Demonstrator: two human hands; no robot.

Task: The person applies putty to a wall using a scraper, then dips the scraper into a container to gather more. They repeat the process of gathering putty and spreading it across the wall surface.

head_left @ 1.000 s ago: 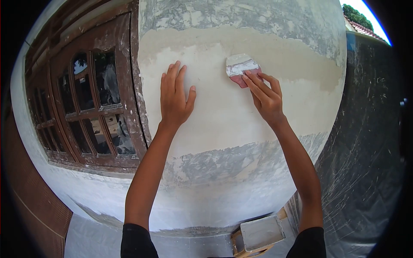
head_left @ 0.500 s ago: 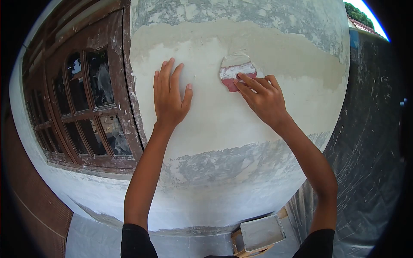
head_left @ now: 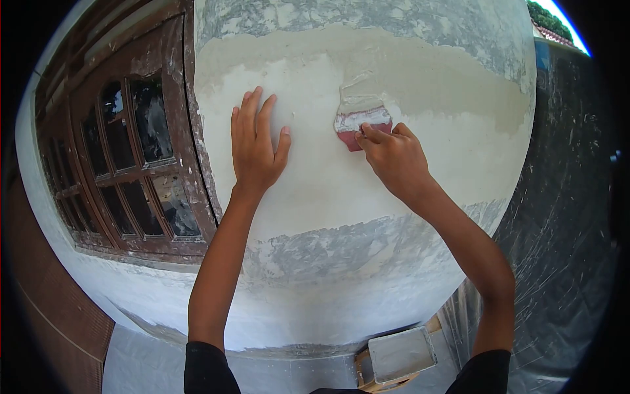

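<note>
My right hand [head_left: 396,161] grips a red putty knife [head_left: 351,140] with white filler smeared across its blade. The blade lies against the wall [head_left: 315,190], and a ridged patch of wet putty [head_left: 359,95] shows just above it. To the left, my left hand [head_left: 257,146] rests against the pale coated part of the wall with its fingers spread, holding nothing. The coated band is cream and smooth, with a darker damp-looking strip along its top. Rough grey patches border it above and below.
A brown wooden window frame [head_left: 187,98] with dark panes stands left of the wall. Below, a tray of grey putty [head_left: 401,354] sits on a wooden stand [head_left: 363,369]. Dark splattered sheeting [head_left: 564,217] hangs at the right. Grey sheeting [head_left: 289,374] covers the floor.
My right hand has drawn the putty knife a short way down the wall, leaving a longer ridged putty mark above the blade. My left hand stays on the wall.
</note>
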